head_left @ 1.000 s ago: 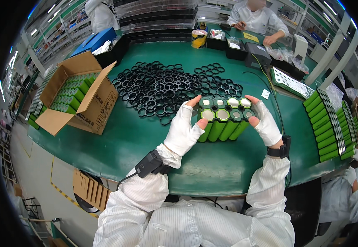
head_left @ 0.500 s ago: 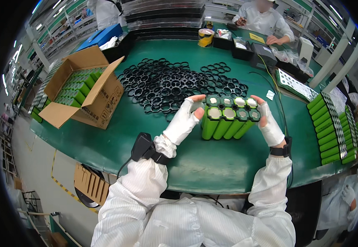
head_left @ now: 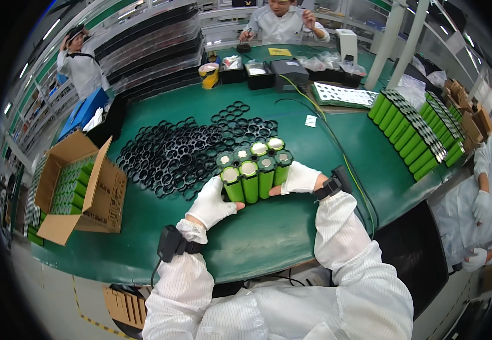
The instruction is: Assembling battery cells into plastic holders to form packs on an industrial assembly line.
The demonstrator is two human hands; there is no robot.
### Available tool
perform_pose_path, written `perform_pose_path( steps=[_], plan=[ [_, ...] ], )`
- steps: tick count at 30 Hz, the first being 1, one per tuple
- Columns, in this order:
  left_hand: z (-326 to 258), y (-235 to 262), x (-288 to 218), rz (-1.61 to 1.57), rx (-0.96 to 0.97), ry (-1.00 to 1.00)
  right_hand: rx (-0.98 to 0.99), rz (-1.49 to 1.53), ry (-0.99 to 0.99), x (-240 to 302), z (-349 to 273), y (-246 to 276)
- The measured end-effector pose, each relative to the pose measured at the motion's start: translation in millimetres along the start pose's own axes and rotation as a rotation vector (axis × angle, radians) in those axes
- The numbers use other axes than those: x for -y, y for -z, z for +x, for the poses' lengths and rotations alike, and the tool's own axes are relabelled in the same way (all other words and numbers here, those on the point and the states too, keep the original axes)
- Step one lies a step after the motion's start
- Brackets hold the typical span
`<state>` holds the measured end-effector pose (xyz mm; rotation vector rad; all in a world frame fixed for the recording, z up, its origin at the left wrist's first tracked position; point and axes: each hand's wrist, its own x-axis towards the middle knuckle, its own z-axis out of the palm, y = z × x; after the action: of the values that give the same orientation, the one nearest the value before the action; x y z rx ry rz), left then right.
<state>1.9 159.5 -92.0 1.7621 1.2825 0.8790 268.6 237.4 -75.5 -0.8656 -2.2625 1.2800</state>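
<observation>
Left hand (head_left: 212,205), in a white fabric glove, presses its curled fingers against a block of eight green cylindrical cells (head_left: 254,170) with white ends in black ring holders, on the green table (head_left: 268,238). Right hand (head_left: 298,178), gloved, clasps the block's other side.

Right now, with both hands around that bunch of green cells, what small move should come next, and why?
Probably squeeze the green cells together and square them on the green table. The left hand and right hand clamp opposite sides, yet the rows look staggered, with the pile of black holder rings lying just behind.
</observation>
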Motion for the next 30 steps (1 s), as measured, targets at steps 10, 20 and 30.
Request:
perform_pose_path(
  steps=[10,20,30],
  plan=[
    [-4.4,17.7,-27.0,0.028,0.092,-0.156,0.041,0.095,-0.091,1.4,-2.2,-7.9],
    [-52.6,35.6,-23.1,0.133,-0.042,0.076,0.06,0.132,-0.018,1.3,12.6,-41.2],
    [-144.1,45.2,9.1,0.053,-0.356,0.094,0.114,0.008,0.149,45.4,24.8,-121.4]
  ],
)
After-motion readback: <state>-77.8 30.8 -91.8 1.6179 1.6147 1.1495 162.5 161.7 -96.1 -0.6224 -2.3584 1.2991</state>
